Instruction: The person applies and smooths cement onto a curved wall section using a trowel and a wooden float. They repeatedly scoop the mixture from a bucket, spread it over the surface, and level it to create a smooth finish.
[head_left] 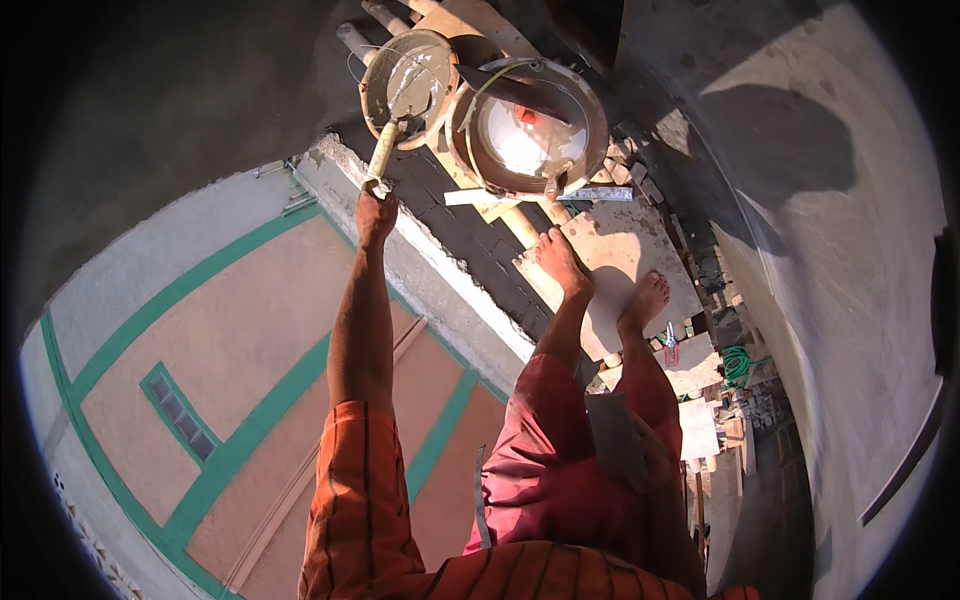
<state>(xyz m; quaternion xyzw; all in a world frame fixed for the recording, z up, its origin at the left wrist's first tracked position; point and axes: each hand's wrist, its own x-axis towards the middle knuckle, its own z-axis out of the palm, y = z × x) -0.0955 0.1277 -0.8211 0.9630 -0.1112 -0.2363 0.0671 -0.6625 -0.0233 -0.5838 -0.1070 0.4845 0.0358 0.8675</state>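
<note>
My left hand [377,212] is stretched forward, closed around the end of a pale yellow cylindrical handle [383,150]. The handle's far end reaches over the rim of a smaller bucket [366,95] holding wet grey mix; its working end is unclear. Beside it stands a larger bucket [597,120] with shiny liquid, a small orange piece [526,115] and a dark flat blade [505,88] across its top. Low by my thigh, my right hand [655,462] is in shadow, seemingly gripping a flat grey plate like a plastering trowel [614,440]; its fingers are mostly hidden.
My bare feet stand on a wooden board [620,235] of a raised platform. A pale straightedge [590,194] lies before the buckets. Red-handled pliers [671,352] and a green coil [737,366] lie to the right. Left is a rough ledge [440,265] with a drop beyond; grey walls [830,260] flank the right.
</note>
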